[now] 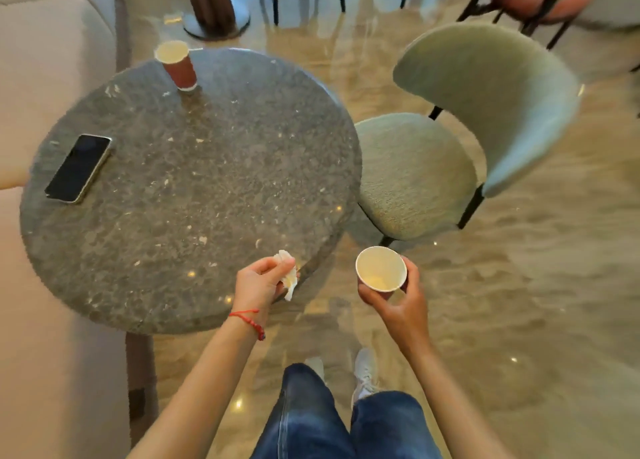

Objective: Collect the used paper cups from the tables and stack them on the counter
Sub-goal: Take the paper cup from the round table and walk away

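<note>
Both hands forward, left (260, 280), right (398, 303), fingers curled.

I am seeing one red paper cup (179, 66) standing upright at the worktop's (194, 188) far edge. Another cup (381, 269) is sitting upright, off the worktop, in my right hand (398, 306).

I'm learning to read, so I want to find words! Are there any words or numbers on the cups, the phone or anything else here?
No readable text anywhere in this view.
Red paper cup on the table: plain side, no print visible.
Paper cup in the right hand: only its blank inside shows.
Phone: screen dark, nothing on it.
Crumpled tissue in the left hand: no writing.
</note>
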